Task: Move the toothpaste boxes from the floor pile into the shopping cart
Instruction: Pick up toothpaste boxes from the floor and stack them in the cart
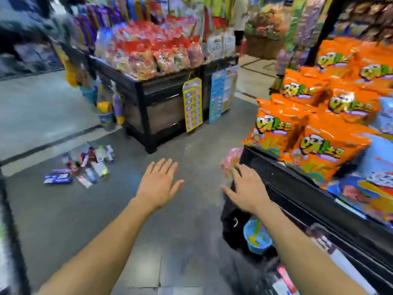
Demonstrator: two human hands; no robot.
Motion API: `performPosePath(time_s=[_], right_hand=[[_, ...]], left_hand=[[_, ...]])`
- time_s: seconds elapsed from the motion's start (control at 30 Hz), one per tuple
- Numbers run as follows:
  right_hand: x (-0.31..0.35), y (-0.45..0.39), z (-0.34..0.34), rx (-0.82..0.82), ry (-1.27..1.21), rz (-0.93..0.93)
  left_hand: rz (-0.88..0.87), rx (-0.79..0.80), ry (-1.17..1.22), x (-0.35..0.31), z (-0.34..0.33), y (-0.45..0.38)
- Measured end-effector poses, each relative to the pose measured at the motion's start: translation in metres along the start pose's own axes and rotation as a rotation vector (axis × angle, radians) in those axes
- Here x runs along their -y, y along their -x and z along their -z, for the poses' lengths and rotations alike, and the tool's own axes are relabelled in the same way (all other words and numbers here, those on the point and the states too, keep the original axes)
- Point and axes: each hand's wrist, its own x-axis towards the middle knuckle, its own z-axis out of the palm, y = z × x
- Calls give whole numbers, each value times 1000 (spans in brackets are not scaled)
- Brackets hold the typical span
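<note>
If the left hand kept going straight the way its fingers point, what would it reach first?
Probably bare floor. The left hand is open, empty, fingers pointing ahead and slightly right, towards the dark display stand. The toothpaste boxes lie off to its left, outside that line. Depth is unclear.
</note>
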Motion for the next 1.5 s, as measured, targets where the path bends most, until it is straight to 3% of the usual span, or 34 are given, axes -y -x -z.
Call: performPosePath(time_s=[0.33, 0.63, 0.97, 1.23, 1.5], right_hand=[[213, -203, -34, 146, -40, 470], [320, -404, -89, 269, -57, 653], [426, -565, -143, 387, -46, 698], [525, -723, -209, 433, 28, 666], [624, -869, -339, 518, 93, 634]], left_hand=[[566, 30, 15, 223, -41, 33], [819, 175, 24, 361, -54, -56], [868, 236, 35, 501, -93, -153], [810, 267, 61, 679, -164, -252], [726, 297, 112, 849, -303, -363]])
